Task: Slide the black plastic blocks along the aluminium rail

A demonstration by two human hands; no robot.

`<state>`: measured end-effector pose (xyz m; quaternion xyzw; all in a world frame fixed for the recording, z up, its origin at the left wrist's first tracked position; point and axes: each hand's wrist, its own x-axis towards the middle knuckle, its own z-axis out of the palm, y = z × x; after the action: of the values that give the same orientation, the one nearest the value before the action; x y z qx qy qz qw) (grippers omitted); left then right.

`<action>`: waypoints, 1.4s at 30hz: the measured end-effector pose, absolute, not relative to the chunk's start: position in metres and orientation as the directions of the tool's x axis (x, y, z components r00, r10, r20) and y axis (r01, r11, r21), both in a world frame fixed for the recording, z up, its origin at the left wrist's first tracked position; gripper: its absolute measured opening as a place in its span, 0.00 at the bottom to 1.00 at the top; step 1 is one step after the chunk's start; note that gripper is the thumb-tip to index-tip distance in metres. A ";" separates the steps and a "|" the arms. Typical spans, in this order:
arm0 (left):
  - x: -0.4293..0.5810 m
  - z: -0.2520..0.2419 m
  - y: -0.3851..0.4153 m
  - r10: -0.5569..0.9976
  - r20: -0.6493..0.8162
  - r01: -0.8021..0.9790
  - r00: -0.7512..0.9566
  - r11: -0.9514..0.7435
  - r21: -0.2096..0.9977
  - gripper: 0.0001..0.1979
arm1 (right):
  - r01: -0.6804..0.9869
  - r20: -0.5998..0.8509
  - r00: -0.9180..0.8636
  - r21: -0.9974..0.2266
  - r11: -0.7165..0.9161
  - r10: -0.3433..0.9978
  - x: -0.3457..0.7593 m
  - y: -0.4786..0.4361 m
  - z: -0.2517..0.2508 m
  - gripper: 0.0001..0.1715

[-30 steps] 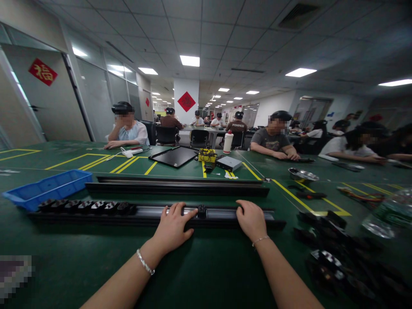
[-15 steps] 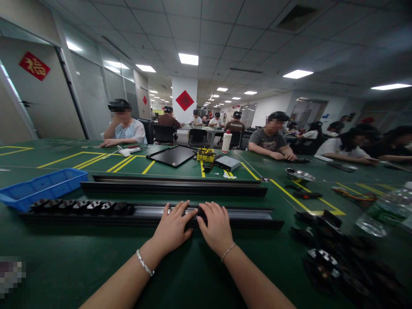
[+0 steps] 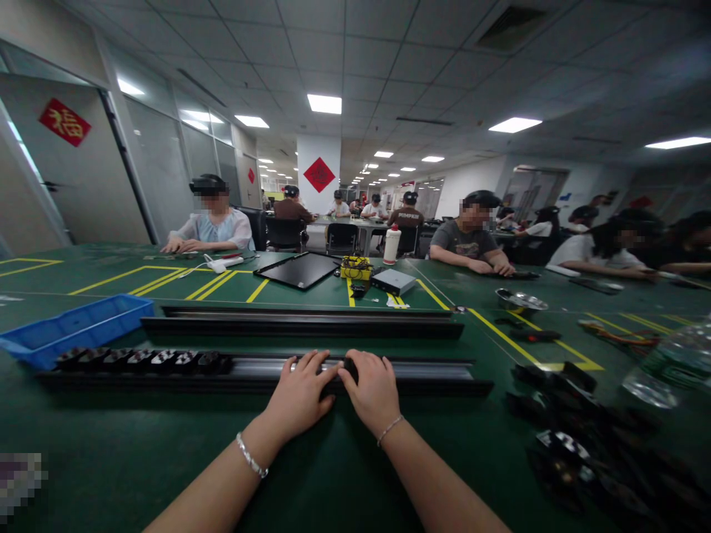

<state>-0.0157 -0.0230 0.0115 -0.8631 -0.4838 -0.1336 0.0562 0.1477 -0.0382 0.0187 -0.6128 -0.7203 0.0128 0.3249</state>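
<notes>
A long black channel rail [image 3: 433, 386] with a pale metal inside lies across the table before me. Toward its left end sits a row of black parts with light tops [image 3: 163, 357]. My left hand [image 3: 303, 386] is curled over the rail's near wall, fingers inside the channel and thumb at the front side. Close beside it, my right hand [image 3: 371, 389] is closed round a small black part [image 3: 349, 366] in the channel, mostly hidden by the fingers. A second black rail [image 3: 311, 326] lies parallel behind.
A blue bin [image 3: 83, 326] stands at the left. Black parts [image 3: 589, 444] are heaped at the right, near a clear plastic bottle [image 3: 663, 370] and a metal bowl [image 3: 522, 302]. Farther back are a black panel [image 3: 300, 269], a grey box [image 3: 393, 280] and seated people.
My hands stay almost in place on the rail, with only slight finger movement. The view shifts slightly. The person at the back left has lowered a hand from the head to the table.
</notes>
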 end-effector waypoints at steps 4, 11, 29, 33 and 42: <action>-0.015 0.011 -0.023 0.819 0.287 0.851 0.497 -0.525 0.026 0.28 | 0.883 0.468 -0.026 -0.404 0.239 0.884 0.147 -0.037 0.018 0.14; -0.015 0.010 -0.024 0.816 0.274 0.843 0.508 -0.536 0.034 0.30 | 0.887 0.465 0.027 -0.418 0.193 0.885 0.149 -0.033 0.014 0.17; -0.012 0.011 -0.026 0.823 0.299 0.859 0.483 -0.511 0.019 0.29 | 0.896 0.481 0.079 -0.419 0.149 0.873 0.150 -0.029 0.014 0.15; -0.011 0.010 -0.026 0.822 0.308 0.858 0.480 -0.513 0.030 0.30 | 0.898 0.487 0.074 -0.412 0.154 0.870 0.150 -0.029 0.014 0.15; -0.013 0.007 -0.024 0.819 0.313 0.854 0.481 -0.518 0.042 0.31 | 0.888 0.479 0.079 -0.432 0.157 0.874 0.151 -0.029 0.013 0.15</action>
<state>-0.0132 -0.0244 0.0067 -0.8585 -0.4872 -0.1486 0.0599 0.1513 -0.0294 0.0132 -0.6492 -0.6787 -0.0099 0.3433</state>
